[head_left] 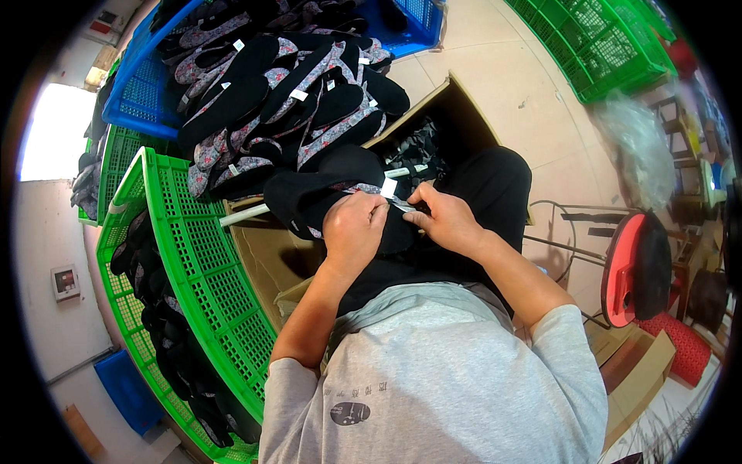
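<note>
A black slipper (297, 197) with a floral lining lies over my lap, a white tag (389, 188) standing up at its edge. My left hand (354, 230) is closed on the slipper's near edge, thumb and fingertips pressed together. Close beside it, my right hand (446, 220) pinches at the same edge just right of the tag. A small pale, shiny bit shows between the two hands; I cannot make out what it is. Under the slipper a white rod (246, 215) runs across an open cardboard box (259, 259), which holds dark scraps (417, 151).
Many black and floral slippers (309, 100) are heaped ahead, by a blue basket (143, 97). A green basket (205, 271) with dark slippers stands at my left. Another green basket (591, 50) is far right. At right are a red and black round stool (624, 269) and clear plastic (634, 139).
</note>
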Motion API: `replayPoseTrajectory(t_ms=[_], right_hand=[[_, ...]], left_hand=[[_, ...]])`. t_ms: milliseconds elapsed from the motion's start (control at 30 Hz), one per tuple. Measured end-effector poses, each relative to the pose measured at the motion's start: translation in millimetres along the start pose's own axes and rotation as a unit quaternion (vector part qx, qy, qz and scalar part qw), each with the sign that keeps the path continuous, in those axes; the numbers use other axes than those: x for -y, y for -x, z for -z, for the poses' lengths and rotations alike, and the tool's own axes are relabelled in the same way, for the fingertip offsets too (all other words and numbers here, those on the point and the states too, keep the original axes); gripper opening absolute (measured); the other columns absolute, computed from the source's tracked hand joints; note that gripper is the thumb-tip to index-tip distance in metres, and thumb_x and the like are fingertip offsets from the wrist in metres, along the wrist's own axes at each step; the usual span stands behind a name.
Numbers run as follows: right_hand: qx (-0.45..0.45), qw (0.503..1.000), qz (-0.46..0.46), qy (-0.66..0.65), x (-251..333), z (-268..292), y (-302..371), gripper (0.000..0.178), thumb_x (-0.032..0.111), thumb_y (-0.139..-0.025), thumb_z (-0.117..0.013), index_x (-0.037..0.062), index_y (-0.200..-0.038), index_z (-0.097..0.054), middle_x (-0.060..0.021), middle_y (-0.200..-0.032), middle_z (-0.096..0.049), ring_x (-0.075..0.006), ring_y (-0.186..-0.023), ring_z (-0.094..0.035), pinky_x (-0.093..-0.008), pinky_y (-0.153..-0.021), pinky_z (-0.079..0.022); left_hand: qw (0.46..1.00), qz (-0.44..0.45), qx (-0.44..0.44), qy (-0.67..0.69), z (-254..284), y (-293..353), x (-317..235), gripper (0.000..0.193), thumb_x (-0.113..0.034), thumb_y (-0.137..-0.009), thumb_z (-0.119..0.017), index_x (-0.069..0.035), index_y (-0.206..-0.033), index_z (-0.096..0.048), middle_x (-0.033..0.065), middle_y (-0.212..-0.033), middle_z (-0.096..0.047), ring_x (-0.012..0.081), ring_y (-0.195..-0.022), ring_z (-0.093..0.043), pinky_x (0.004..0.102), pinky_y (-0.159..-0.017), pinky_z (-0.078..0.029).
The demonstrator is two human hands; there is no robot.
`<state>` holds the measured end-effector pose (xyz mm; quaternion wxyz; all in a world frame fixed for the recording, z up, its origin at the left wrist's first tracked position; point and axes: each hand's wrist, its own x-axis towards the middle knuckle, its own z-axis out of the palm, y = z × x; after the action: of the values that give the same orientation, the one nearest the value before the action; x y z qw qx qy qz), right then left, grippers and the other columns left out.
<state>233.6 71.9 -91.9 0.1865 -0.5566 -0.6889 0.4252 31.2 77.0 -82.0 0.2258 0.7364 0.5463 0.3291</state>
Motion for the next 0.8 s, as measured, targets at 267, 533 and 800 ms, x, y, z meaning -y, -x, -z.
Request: replayPoseTrajectory(t_ms=[267, 533, 800], right_hand=[[-0.004, 0.999, 0.031, 0.031, 3.3, 0.9, -2.1, 0.026, 0.021, -0.090, -0.072, 0.0065, -0.104, -0.057, -0.0121, -0.087, -0.067, -0.0317, -0.080, -0.066, -0.0393, -0.070, -0.049], [-0.007, 0.999, 0.029, 0.029, 5.2, 0.7, -2.3, 0.025, 0.022, -0.090, -0.071, 0.0065, -0.103, -0.056, -0.0122, -0.087, -0.067, -0.0322, -0.080, -0.066, -0.0403, -0.069, -0.049], [-0.004, 0.999, 0.023, 0.023, 5.1, -0.6, -3.6, 0.024, 0.022, -0.090, -0.071, 0.0060, -0.101, -0.056, -0.0125, -0.087, -0.067, -0.0323, -0.080, -0.066, -0.0398, -0.069, -0.049]], left_hand=[[0.999, 0.016, 0.005, 0.042, 1.0, 2.3, 1.6, 0.006, -0.008, -0.081, -0.072, -0.003, -0.082, -0.069, 0.0083, -0.070, -0.060, 0.0222, -0.063, -0.058, 0.0341, -0.059, -0.045], [0.998, 0.048, 0.025, 0.044, 4.1, 2.3, 1.1, 0.006, -0.010, -0.080, -0.071, -0.004, -0.081, -0.070, 0.0111, -0.077, -0.065, 0.0300, -0.072, -0.064, 0.0388, -0.064, -0.049], [0.999, 0.026, 0.014, 0.038, 4.4, 3.1, 1.7, 0.007, -0.010, -0.082, -0.072, -0.003, -0.082, -0.069, 0.0088, -0.072, -0.062, 0.0220, -0.064, -0.060, 0.0336, -0.060, -0.046]])
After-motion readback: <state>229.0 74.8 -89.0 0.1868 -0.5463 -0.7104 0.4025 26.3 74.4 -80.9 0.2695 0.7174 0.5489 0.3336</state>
